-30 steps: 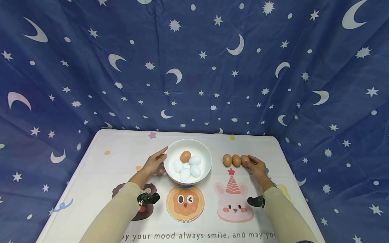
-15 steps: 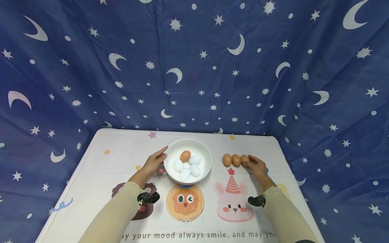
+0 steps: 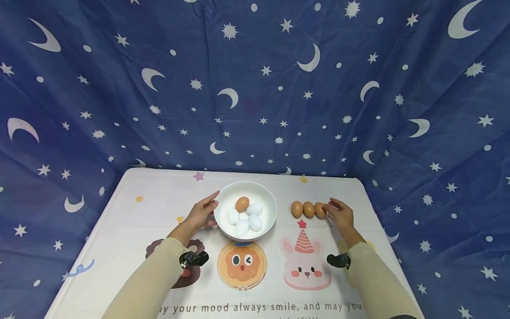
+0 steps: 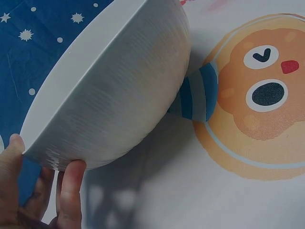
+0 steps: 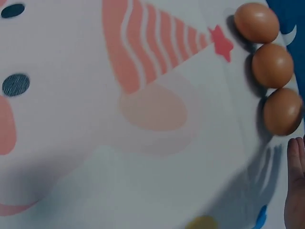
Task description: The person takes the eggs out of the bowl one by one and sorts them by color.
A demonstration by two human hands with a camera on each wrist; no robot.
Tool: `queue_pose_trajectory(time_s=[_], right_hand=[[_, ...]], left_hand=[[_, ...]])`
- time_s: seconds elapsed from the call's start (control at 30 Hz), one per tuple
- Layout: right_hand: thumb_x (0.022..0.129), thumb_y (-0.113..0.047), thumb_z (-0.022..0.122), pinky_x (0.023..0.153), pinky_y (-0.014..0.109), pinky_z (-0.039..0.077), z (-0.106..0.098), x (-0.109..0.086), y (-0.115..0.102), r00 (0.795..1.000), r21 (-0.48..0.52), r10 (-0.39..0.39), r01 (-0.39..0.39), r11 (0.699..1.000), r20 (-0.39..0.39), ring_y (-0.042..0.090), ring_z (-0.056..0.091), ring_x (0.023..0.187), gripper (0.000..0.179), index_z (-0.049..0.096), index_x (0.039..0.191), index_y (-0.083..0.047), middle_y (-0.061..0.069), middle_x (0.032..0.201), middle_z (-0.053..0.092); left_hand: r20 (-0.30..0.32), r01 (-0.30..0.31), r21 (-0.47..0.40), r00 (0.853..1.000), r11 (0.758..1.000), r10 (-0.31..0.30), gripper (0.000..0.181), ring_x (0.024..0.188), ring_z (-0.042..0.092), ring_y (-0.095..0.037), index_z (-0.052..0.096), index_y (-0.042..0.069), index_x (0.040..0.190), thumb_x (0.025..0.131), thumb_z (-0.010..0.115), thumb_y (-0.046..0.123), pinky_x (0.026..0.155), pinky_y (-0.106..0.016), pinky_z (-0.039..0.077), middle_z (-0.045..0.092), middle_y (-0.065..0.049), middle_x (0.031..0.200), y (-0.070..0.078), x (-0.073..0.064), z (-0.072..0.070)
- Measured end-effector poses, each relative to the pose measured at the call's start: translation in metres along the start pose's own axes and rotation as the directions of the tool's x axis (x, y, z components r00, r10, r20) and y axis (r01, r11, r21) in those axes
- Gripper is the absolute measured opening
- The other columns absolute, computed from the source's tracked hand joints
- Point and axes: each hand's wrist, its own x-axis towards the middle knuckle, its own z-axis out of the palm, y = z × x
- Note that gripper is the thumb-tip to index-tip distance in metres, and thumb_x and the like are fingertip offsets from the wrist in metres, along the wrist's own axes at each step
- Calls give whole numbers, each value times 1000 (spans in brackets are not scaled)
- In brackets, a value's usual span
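A white bowl [image 3: 271,221] stands on the table with one brown egg [image 3: 242,204] and several white eggs [image 3: 255,223] in it. My left hand [image 3: 199,215] holds the bowl at its left side, fingertips by the rim and another digit against the outer wall lower down, as the left wrist view shows. To the right, three brown eggs [image 3: 296,209] lie in a row, side by side. My right hand [image 3: 341,218] is beside the rightmost egg [image 5: 283,112], its fingers extended; in the right wrist view the visible fingertips [image 5: 294,145] are just short of that egg.
A white tablecloth [image 3: 131,243] printed with cartoon figures and lettering covers the table. Behind and at both sides hangs a blue curtain [image 3: 255,97] with moons and stars. Bare cloth lies between the bowl and the row of eggs.
My right hand has shifted slightly right, and its fingers have loosened from around the rightmost egg. The left hand, the bowl and the eggs keep their places.
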Motion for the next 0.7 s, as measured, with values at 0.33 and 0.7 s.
queue_pose_trajectory(time_s=[0.33,0.7], right_hand=[[88,-12,76,72,4,52,36,-9,-58,986,99,-163,165,981,-29,-7,59,82,45,63,128,2,22,121,65],[87,-12,76,86,11,55,101,-33,-103,938,186,-293,259,948,187,18,64,105,46,62,129,-1,18,125,64]], left_hand=[[-6,1,0,1000,1000,-1,50,133,47,-41,35,32,153,105,48,32,78,-37,64,42,-17,151,-1,1,0],[-11,5,6,1000,1000,-5,50,130,49,-40,36,33,153,104,49,32,76,-36,65,42,-17,151,-2,1,1]])
